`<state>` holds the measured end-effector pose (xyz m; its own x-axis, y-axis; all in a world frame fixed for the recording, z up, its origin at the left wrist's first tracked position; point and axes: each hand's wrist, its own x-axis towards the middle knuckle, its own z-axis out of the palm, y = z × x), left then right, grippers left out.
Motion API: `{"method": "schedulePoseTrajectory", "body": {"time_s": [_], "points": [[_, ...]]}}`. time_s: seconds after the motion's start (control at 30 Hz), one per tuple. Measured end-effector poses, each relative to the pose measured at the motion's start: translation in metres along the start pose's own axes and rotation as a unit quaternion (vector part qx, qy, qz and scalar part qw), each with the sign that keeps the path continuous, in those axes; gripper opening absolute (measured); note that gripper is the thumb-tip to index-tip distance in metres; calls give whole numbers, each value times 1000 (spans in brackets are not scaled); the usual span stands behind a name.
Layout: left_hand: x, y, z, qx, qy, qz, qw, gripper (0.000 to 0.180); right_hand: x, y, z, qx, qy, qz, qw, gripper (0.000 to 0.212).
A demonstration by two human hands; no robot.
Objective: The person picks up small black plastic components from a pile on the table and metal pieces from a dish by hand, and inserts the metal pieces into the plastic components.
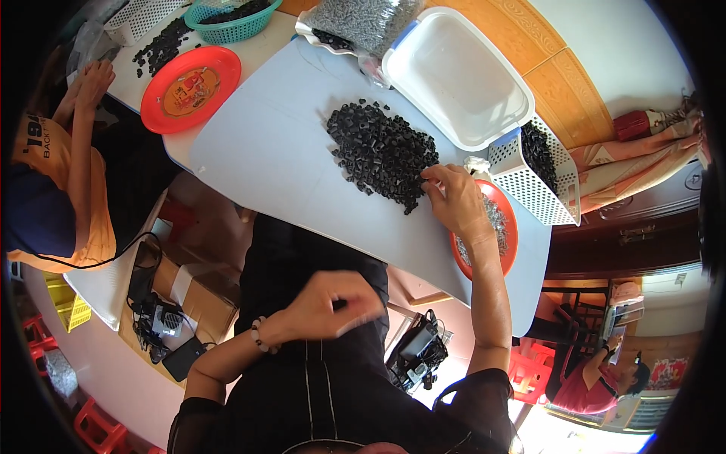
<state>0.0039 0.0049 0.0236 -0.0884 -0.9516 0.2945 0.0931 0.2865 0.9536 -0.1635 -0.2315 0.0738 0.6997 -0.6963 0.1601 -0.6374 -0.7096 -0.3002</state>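
Note:
A heap of small black plastic pieces (378,151) lies on the pale blue-grey table. My right hand (454,200) reaches to the heap's right edge, thumb and fingers pinched together there; what sits between the fingertips is too small to make out. Under its wrist stands an orange-red bowl (510,234) holding small shiny metal parts (495,219). Over my lap, short of the table edge, my left hand (325,305) is curled, thumb and fingers meeting in a ring. Motion blurs its fingertips, so anything pinched there cannot be made out.
Beyond the heap stand a white tub (457,76), a perforated white basket (533,170) of black pieces and a clear bag of grey parts (363,26). A red tray (190,89) and green basket (231,29) lie far left, near another person's hands (92,83).

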Motion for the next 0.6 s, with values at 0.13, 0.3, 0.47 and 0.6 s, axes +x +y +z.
{"method": "schedulePoseTrajectory", "body": {"time_s": [0.13,0.3,0.47,0.6], "points": [[6,66,15,-192,-294,147,925,8,1,-2,3,12,6,14,1000,14],[23,97,49,-252,-468,246,810,58,4,8,8,22,2,36,999,14],[21,106,61,-280,-407,248,833,59,7,9,9,64,-5,45,997,14],[16,99,71,-294,-348,267,849,54,7,7,9,78,0,47,996,13]]}}
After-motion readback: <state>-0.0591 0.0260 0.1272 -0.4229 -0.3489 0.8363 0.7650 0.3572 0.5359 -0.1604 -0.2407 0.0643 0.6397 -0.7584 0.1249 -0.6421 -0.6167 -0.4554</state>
